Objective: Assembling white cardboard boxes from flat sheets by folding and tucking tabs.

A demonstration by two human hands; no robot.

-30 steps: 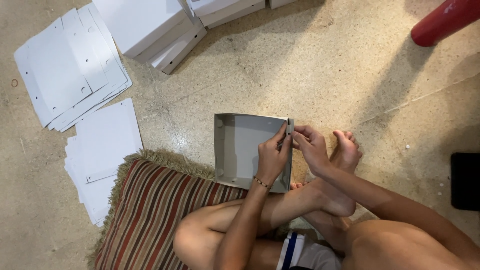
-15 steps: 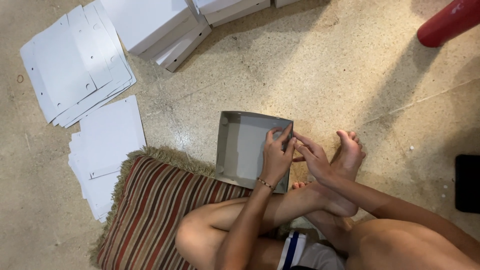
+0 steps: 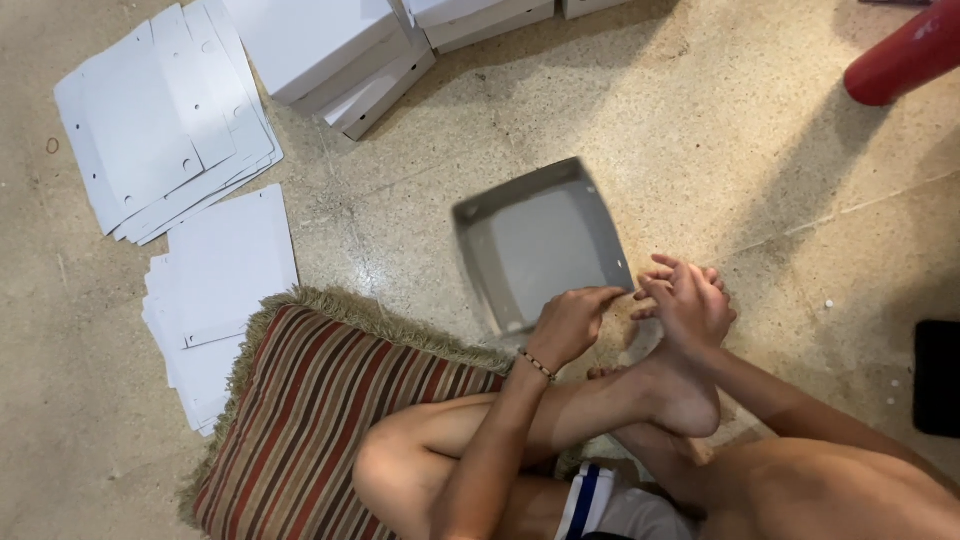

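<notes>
Your left hand [image 3: 568, 325] grips the near edge of the grey box [image 3: 540, 245], which sits tilted on the floor [image 3: 720, 150] before your striped cushion [image 3: 320, 420]; your right hand [image 3: 688, 300] hovers just beside it, fingers loose, holding nothing

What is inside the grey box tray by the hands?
The grey box tray shows only its bare grey bottom and walls. The left hand covers its near corner, so that spot stays hidden; the frame is blurred.
</notes>
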